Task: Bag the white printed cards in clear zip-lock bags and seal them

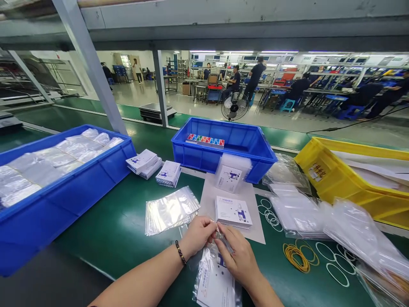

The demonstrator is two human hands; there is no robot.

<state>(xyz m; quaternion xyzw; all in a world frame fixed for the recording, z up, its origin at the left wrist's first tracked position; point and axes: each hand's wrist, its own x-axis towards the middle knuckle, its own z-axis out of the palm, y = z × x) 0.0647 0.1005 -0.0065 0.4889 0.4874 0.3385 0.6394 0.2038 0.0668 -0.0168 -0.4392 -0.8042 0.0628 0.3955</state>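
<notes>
My left hand [201, 234], a beaded bracelet at its wrist, pinches the top edge of a clear plastic bag [198, 277]. Close against it, my right hand [234, 251] has thumb and fingers closed on the same edge. Inside the bag lies a white printed booklet [214, 283], partly hidden by my right hand. Just beyond my hands sits a stack of similar booklets [233, 209] on a grey sheet [209, 194]. Behind it, a bagged booklet [229, 178] leans upright against a blue bin. Left of my hands, several flat clear bags [171, 209] lie fanned out.
Blue bins [220, 155] [76, 179] stand behind and left, the left one full of clear bags [60, 155]. Two booklet stacks [168, 172] [144, 163] sit between them. Right are yellow rubber bands [295, 258], white bands [271, 217], plastic packs [300, 209] and a yellow bin [358, 179].
</notes>
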